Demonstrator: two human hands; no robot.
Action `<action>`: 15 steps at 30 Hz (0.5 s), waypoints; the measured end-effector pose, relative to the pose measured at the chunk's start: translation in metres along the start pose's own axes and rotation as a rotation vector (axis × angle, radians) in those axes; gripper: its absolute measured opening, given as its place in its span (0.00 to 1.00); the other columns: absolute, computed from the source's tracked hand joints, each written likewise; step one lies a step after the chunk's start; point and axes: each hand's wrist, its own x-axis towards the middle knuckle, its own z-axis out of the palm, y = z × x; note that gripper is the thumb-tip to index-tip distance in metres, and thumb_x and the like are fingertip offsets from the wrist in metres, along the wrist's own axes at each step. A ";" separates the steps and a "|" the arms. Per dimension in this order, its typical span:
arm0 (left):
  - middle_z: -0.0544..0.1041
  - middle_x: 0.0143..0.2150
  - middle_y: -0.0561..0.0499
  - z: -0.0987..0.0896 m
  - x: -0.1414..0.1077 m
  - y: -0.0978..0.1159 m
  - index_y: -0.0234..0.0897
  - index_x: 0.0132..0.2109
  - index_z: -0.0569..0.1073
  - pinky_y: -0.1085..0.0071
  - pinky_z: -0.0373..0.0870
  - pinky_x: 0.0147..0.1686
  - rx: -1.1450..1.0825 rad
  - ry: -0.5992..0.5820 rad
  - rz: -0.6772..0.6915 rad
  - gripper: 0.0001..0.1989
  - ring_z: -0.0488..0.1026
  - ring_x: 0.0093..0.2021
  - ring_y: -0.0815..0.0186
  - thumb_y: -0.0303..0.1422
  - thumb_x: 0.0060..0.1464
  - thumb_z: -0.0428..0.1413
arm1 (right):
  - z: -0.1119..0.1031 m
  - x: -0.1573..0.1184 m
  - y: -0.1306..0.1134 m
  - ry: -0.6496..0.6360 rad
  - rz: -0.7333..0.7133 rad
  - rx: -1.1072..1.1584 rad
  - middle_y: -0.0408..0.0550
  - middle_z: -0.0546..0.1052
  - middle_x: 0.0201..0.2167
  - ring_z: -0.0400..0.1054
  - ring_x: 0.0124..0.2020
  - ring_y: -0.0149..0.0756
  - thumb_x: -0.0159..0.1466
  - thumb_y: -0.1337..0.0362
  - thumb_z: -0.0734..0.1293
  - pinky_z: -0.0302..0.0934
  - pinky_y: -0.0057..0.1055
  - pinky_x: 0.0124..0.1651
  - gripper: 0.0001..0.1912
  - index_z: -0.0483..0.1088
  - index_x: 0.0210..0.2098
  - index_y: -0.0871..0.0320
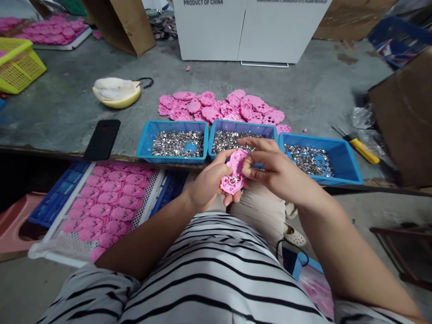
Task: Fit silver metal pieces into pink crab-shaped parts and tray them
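Observation:
A pink plastic piece (234, 174) with small shiny metal parts on its lower half is in my left hand (211, 181), held near the table edge. My right hand (273, 167) reaches over the piece from the right, thumb and forefinger pinched at its edge; whatever is between those fingertips is too small to make out. Just beyond my hands stand three blue bins with small silvery metal parts: a left bin (141, 144), a middle bin (272, 131) and a right bin (348, 160). Behind them lies a heap of similar pink pieces (221, 107).
Left on the table are a black phone (102, 139) and a yellow fruit rind (117, 93). Below the edge, a white perforated tray (69, 244) holds rows of pink pieces. A yellow-handled tool (363, 148) lies right. White (239, 29) and brown cartons (414, 113) stand around.

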 end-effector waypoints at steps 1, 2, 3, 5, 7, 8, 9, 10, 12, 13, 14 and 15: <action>0.73 0.25 0.51 0.000 0.000 0.000 0.32 0.60 0.56 0.76 0.61 0.12 0.000 -0.002 -0.001 0.30 0.70 0.18 0.65 0.32 0.48 0.47 | 0.000 0.001 0.000 -0.016 -0.006 -0.001 0.52 0.70 0.60 0.58 0.63 0.52 0.62 0.64 0.66 0.52 0.55 0.64 0.08 0.71 0.26 0.56; 0.72 0.24 0.52 0.000 0.001 0.000 0.32 0.60 0.56 0.76 0.61 0.12 0.002 -0.005 -0.004 0.30 0.70 0.18 0.65 0.32 0.48 0.47 | 0.000 0.002 0.000 -0.029 -0.012 -0.002 0.53 0.69 0.60 0.58 0.63 0.52 0.62 0.63 0.66 0.52 0.56 0.64 0.08 0.72 0.26 0.56; 0.72 0.24 0.52 0.000 0.001 0.000 0.31 0.61 0.55 0.76 0.61 0.12 0.005 -0.005 -0.006 0.31 0.70 0.17 0.65 0.31 0.48 0.47 | 0.000 0.002 0.001 -0.038 -0.015 -0.003 0.53 0.69 0.61 0.58 0.64 0.52 0.63 0.63 0.66 0.52 0.56 0.64 0.09 0.72 0.27 0.56; 0.72 0.24 0.51 0.000 0.001 0.000 0.30 0.61 0.55 0.76 0.61 0.12 0.010 -0.006 -0.012 0.32 0.70 0.17 0.65 0.31 0.48 0.47 | -0.001 0.004 0.001 -0.059 -0.017 -0.006 0.54 0.68 0.62 0.58 0.64 0.52 0.63 0.62 0.66 0.52 0.56 0.64 0.09 0.72 0.27 0.56; 0.73 0.24 0.51 0.000 0.001 0.001 0.30 0.62 0.54 0.76 0.61 0.11 0.014 -0.006 -0.015 0.32 0.70 0.17 0.65 0.31 0.48 0.46 | -0.002 0.004 0.001 -0.084 -0.011 -0.009 0.55 0.69 0.62 0.58 0.64 0.52 0.63 0.62 0.66 0.53 0.55 0.64 0.09 0.73 0.27 0.57; 0.73 0.24 0.51 -0.001 0.001 0.001 0.30 0.62 0.54 0.76 0.61 0.11 0.015 -0.006 -0.016 0.33 0.70 0.17 0.65 0.31 0.48 0.46 | -0.002 0.005 0.001 -0.093 -0.010 -0.010 0.55 0.69 0.61 0.58 0.63 0.52 0.63 0.62 0.66 0.53 0.55 0.64 0.09 0.74 0.28 0.57; 0.73 0.24 0.51 -0.001 0.001 0.001 0.30 0.62 0.54 0.76 0.61 0.11 0.015 -0.007 -0.018 0.33 0.70 0.17 0.65 0.31 0.48 0.46 | -0.002 0.005 0.001 -0.101 -0.010 -0.011 0.56 0.69 0.61 0.58 0.63 0.52 0.63 0.62 0.66 0.53 0.55 0.64 0.09 0.74 0.28 0.57; 0.72 0.24 0.52 -0.001 0.001 0.001 0.30 0.62 0.54 0.76 0.61 0.11 0.015 -0.009 -0.021 0.33 0.70 0.17 0.65 0.31 0.48 0.46 | -0.002 0.005 0.001 -0.107 -0.010 -0.012 0.56 0.69 0.61 0.58 0.63 0.52 0.63 0.62 0.66 0.53 0.56 0.64 0.10 0.74 0.28 0.57; 0.72 0.24 0.52 -0.001 0.001 0.001 0.31 0.62 0.53 0.76 0.61 0.11 0.011 -0.009 -0.026 0.33 0.70 0.17 0.65 0.31 0.48 0.46 | -0.002 0.005 0.001 -0.113 -0.008 -0.013 0.57 0.69 0.61 0.59 0.63 0.52 0.63 0.61 0.65 0.53 0.56 0.63 0.10 0.74 0.28 0.57; 0.72 0.24 0.53 -0.001 0.001 0.001 0.31 0.63 0.53 0.77 0.61 0.11 0.010 -0.009 -0.029 0.32 0.70 0.16 0.65 0.31 0.49 0.46 | -0.002 0.005 0.001 -0.115 -0.006 -0.012 0.57 0.69 0.61 0.59 0.63 0.52 0.63 0.61 0.65 0.53 0.56 0.63 0.11 0.74 0.28 0.57; 0.71 0.24 0.53 -0.001 0.001 0.000 0.31 0.63 0.53 0.77 0.61 0.11 0.011 -0.008 -0.031 0.32 0.70 0.16 0.65 0.31 0.49 0.46 | -0.002 0.005 0.001 -0.116 -0.006 -0.010 0.57 0.69 0.61 0.59 0.63 0.52 0.63 0.60 0.65 0.53 0.56 0.63 0.11 0.74 0.28 0.57; 0.71 0.24 0.53 -0.001 0.002 0.000 0.31 0.62 0.53 0.77 0.61 0.11 0.012 -0.006 -0.034 0.32 0.70 0.16 0.65 0.31 0.49 0.46 | -0.002 0.005 0.001 -0.115 -0.008 -0.008 0.57 0.69 0.60 0.59 0.63 0.52 0.63 0.60 0.65 0.53 0.55 0.63 0.11 0.74 0.28 0.57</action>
